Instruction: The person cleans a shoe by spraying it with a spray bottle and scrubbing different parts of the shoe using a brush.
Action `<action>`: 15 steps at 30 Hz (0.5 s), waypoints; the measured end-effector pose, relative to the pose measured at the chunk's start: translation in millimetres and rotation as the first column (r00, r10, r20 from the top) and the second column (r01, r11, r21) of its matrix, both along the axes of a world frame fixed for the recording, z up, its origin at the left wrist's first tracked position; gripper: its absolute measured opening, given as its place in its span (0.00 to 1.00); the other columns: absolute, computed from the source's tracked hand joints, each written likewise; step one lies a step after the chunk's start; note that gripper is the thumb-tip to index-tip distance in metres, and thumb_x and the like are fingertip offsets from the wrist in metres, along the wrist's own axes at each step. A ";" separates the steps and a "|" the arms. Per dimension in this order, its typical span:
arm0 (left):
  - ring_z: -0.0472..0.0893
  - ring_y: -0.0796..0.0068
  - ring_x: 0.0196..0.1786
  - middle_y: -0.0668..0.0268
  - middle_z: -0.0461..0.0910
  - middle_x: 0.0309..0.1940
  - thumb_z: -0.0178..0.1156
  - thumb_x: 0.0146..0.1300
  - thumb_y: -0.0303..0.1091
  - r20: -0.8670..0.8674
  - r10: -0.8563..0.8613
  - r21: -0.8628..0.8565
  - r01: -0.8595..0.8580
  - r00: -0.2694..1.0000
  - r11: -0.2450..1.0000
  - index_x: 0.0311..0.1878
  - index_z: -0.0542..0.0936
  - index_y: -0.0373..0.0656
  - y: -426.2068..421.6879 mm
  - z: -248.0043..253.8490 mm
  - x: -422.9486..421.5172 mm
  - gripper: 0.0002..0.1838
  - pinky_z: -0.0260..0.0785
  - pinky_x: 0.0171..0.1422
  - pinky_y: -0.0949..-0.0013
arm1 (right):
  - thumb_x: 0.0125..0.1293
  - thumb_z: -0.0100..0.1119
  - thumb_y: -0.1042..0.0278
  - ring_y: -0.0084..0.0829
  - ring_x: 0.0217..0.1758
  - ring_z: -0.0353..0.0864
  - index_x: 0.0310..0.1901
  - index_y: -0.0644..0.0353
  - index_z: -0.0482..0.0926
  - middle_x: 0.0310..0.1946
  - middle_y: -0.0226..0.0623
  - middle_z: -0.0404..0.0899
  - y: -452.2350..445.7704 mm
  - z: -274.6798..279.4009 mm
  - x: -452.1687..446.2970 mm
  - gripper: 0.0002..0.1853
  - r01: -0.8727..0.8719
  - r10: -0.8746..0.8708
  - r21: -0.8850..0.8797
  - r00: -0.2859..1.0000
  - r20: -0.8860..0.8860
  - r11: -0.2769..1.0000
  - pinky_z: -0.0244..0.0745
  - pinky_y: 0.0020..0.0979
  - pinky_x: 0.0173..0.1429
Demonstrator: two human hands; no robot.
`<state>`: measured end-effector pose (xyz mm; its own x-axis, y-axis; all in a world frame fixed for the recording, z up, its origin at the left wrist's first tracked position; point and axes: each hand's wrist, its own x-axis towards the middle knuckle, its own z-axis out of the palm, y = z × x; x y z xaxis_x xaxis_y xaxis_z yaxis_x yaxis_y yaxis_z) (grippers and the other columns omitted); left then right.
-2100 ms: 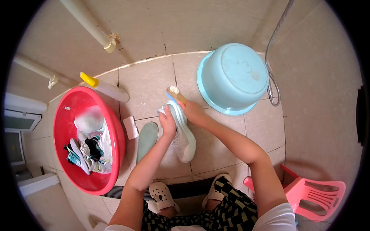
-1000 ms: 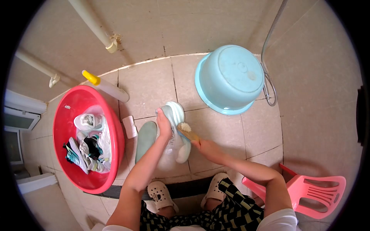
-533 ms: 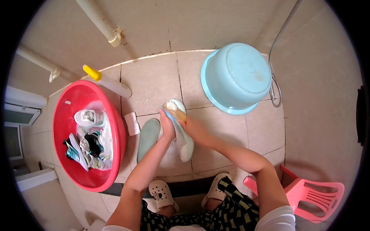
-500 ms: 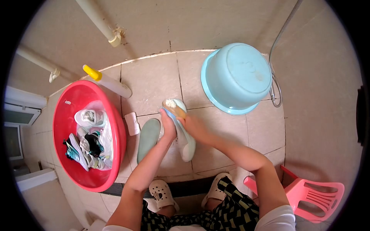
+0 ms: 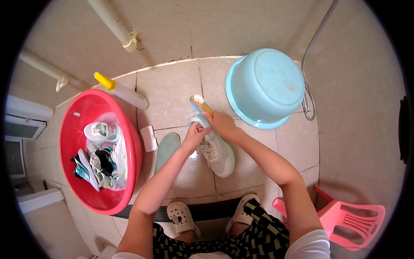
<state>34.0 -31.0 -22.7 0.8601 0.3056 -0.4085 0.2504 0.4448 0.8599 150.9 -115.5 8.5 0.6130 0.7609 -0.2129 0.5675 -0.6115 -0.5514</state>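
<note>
1 pale lace-up shoe (image 5: pixel 222 159), round-toed, is held over the tiled floor (image 5: pixel 168 95), toe toward the person. The left hand (image 5: pixel 196 137) grasps its collar with bent fingers; the right hand (image 5: pixel 223 125) has fingers wrapped around a wood-backed brush (image 5: pixel 204 105), blue-bristled, beside the heel. Nearby lies 1 flat, green, round-ended insole (image 5: pixel 167 149). Farther out, a glossy red plastic tub (image 5: pixel 136 162) contains shoes (image 5: pixel 101 131); a smooth blue basin (image 5: pixel 276 82) stands upturned.

The sleeves (image 5: pixel 309 246) are white, black trousers (image 5: pixel 266 228) carry khaki blocks, and cream clogs (image 5: pixel 181 216) have round holes.
</note>
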 end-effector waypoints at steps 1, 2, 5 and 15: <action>0.74 0.82 0.41 0.66 0.75 0.39 0.55 0.60 0.24 -0.001 -0.001 0.001 0.001 1.000 1.000 0.46 0.71 0.37 0.1 3.5 0.6 0.11 0.66 0.43 0.78 | 0.67 0.41 0.47 0.52 0.28 0.78 0.25 0.67 0.78 0.23 0.54 0.77 -4.2 -0.3 0.8 0.29 -0.039 0.039 0.030 0.999 -0.013 0.999 0.72 0.46 0.34; 0.75 0.81 0.41 0.66 0.76 0.40 0.56 0.58 0.21 -0.013 -0.005 -0.002 0.005 1.000 1.000 0.46 0.70 0.37 -1.0 7.8 2.2 0.12 0.67 0.44 0.77 | 0.67 0.41 0.47 0.52 0.28 0.78 0.25 0.67 0.78 0.23 0.54 0.77 -10.5 -0.5 -0.1 0.29 -0.035 0.036 0.031 0.999 -0.013 0.999 0.72 0.46 0.34; 0.74 0.82 0.40 0.69 0.76 0.38 0.56 0.56 0.19 -0.022 -0.002 -0.041 0.001 1.000 0.999 0.47 0.70 0.37 -4.2 7.0 4.2 0.15 0.66 0.45 0.78 | 0.68 0.40 0.47 0.55 0.28 0.77 0.25 0.69 0.77 0.23 0.56 0.77 -32.4 21.1 -8.7 0.30 0.048 -0.044 0.018 0.986 -0.164 0.999 0.71 0.47 0.35; 0.75 0.77 0.43 0.67 0.75 0.39 0.51 0.54 0.18 0.048 0.211 -0.208 -0.197 0.976 0.958 0.46 0.71 0.37 -2.8 -0.4 -7.0 0.15 0.68 0.49 0.73 | 0.69 0.39 0.50 0.56 0.31 0.77 0.30 0.71 0.78 0.26 0.59 0.77 -74.8 42.7 -38.1 0.28 0.041 -0.053 -0.052 0.963 -0.266 0.998 0.71 0.46 0.38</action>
<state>27.1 -33.7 -23.1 0.8160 0.3955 -0.4216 0.0796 0.6455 0.7596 112.7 -190.3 51.2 0.5641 0.7183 -0.4073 0.3734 -0.6618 -0.6500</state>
